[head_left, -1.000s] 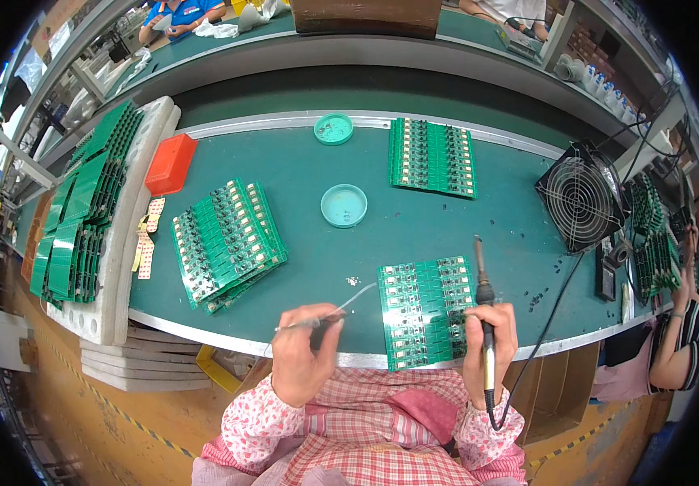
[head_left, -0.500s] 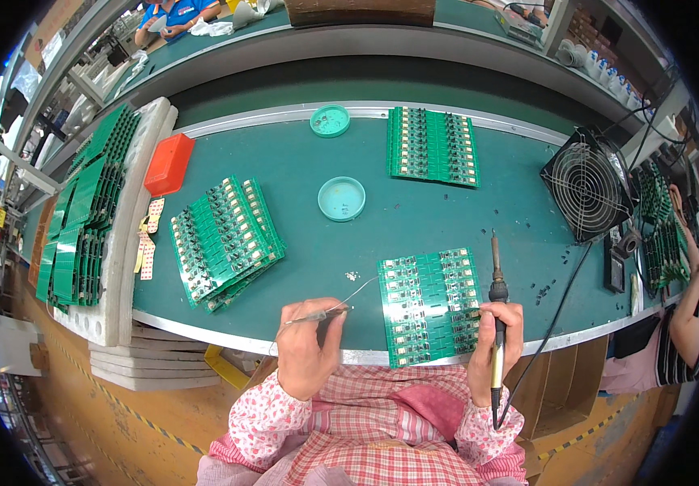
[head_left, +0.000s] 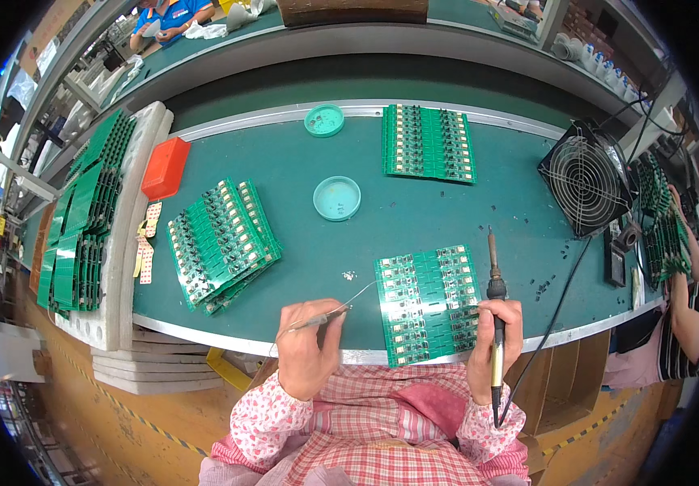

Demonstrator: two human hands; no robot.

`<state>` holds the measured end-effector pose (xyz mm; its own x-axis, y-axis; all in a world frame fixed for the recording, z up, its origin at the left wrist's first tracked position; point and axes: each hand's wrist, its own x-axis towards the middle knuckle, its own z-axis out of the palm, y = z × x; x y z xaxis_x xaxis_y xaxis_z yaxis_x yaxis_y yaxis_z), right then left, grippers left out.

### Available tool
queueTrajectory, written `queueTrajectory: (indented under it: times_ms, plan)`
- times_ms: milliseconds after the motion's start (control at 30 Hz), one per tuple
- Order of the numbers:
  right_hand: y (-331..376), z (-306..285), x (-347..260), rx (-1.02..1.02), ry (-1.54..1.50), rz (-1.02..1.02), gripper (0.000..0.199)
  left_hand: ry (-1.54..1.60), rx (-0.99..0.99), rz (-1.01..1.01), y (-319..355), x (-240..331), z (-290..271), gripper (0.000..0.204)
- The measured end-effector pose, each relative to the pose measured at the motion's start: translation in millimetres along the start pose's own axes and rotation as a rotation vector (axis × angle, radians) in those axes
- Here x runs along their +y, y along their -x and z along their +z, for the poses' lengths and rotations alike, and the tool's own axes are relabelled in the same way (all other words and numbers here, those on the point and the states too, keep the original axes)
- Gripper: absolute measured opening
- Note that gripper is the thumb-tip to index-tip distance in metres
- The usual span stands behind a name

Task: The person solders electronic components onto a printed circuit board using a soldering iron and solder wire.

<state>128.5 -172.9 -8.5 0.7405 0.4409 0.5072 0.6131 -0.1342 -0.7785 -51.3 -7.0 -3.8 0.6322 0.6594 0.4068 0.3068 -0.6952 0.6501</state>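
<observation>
A green circuit board panel point(head_left: 428, 306) with rows of small parts lies near the table's front edge. To its left, my left hand point(head_left: 307, 344) pinches a length of solder wire point(head_left: 359, 293) that passes through a slim clear tube; the wire's end reaches the panel's left edge. At the panel's right edge, my right hand point(head_left: 495, 340) is closed round a soldering iron point(head_left: 496, 287). The iron's tip points away from me, beyond the hand and to the right of the panel, apart from it. Small pale bits point(head_left: 349, 275) lie left of the panel.
Stacked panels point(head_left: 224, 243) lie at left, with another stack point(head_left: 429, 144) at the back. Two round green dishes point(head_left: 337, 198) point(head_left: 324, 121) and a red box point(head_left: 165, 168) stand between. Right: a black fan point(head_left: 584, 178), the iron's cord point(head_left: 556, 312) and a co-worker's arm point(head_left: 689, 316). Foam trays point(head_left: 127, 267) edge the left.
The whole view has shifted slightly. Both hands keep their grips and places beside the panel, and the co-worker's arm at the right edge has moved a little.
</observation>
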Motion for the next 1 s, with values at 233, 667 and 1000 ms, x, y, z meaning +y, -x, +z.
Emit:
queueTrajectory:
  times_ms: [233,667,1000]
  plan:
    - [3,-1,3,0.016,-0.05,0.005,0.01,-0.02,0.007,-0.007,0,5,0,0.015]
    - [14,0,7,0.071,-0.204,0.181,0.012,0.111,-0.119,0.023,-9,25,27,0.019]
    - [14,-2,7,0.054,-0.201,0.179,0.012,0.074,-0.11,0.091,-10,25,29,0.021]
